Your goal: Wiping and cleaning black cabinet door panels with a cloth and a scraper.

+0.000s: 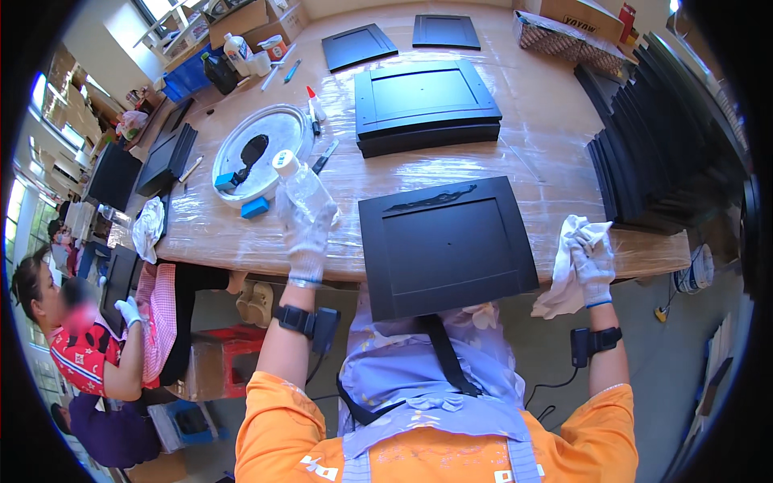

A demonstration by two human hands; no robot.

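Observation:
My gloved left hand (306, 233) is closed around a clear plastic bottle (304, 187) with a white cap, which tilts up over the table. In my gloved right hand (594, 262) a white cloth (564, 278) is bunched, one end hanging past the table edge. Between the hands a black framed panel (451, 249) lies partly on the table and juts over its near edge toward my lap. A dark, wet-looking smear runs along the panel's far border. Neither hand touches the panel.
Beyond the panel is a stack of black panels (427, 97). A white round lid (270, 133) with black paint and blue sponge blocks (255, 208) lies left, near a cutter (324, 157). Many black panels (668, 137) stand right. Another person (97, 330) sits at left.

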